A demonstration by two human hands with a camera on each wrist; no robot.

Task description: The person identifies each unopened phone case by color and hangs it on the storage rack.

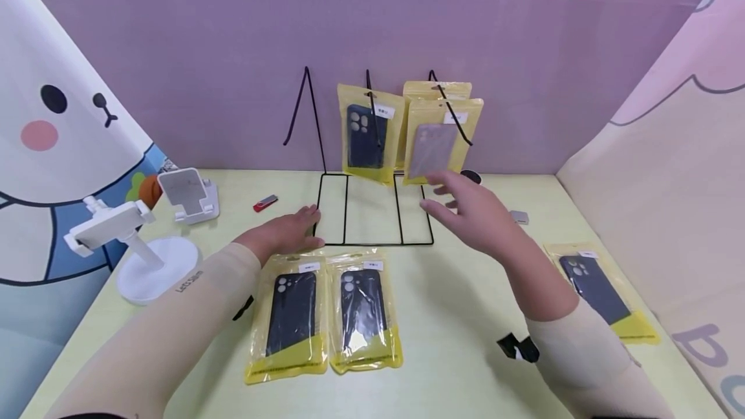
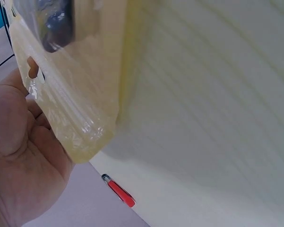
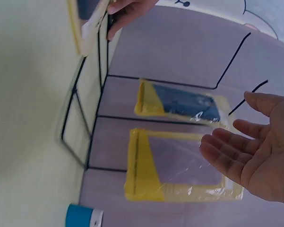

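A black wire display rack (image 1: 345,212) stands on the table with several prongs. My left hand (image 1: 288,231) grips the left wire of its base, fingers bent at the bar. From the middle prong hangs a bagged dark blue phone case (image 1: 365,138). On the right prong hang a bagged pale purple phone case (image 1: 432,147) and another yellow bag (image 1: 436,88) behind it. Just below the purple one is my right hand (image 1: 474,215), holding nothing, its fingers loosely spread. Two bagged black phone cases (image 1: 293,315) (image 1: 363,315) lie side by side before the rack.
At the left stand a white phone stand (image 1: 157,270) and a smaller folding stand (image 1: 189,196). A red USB stick (image 1: 265,203) lies left of the rack. To the right are a small grey object (image 1: 519,217) and another bagged phone case (image 1: 599,290). A purple backdrop (image 1: 233,83) rises behind.
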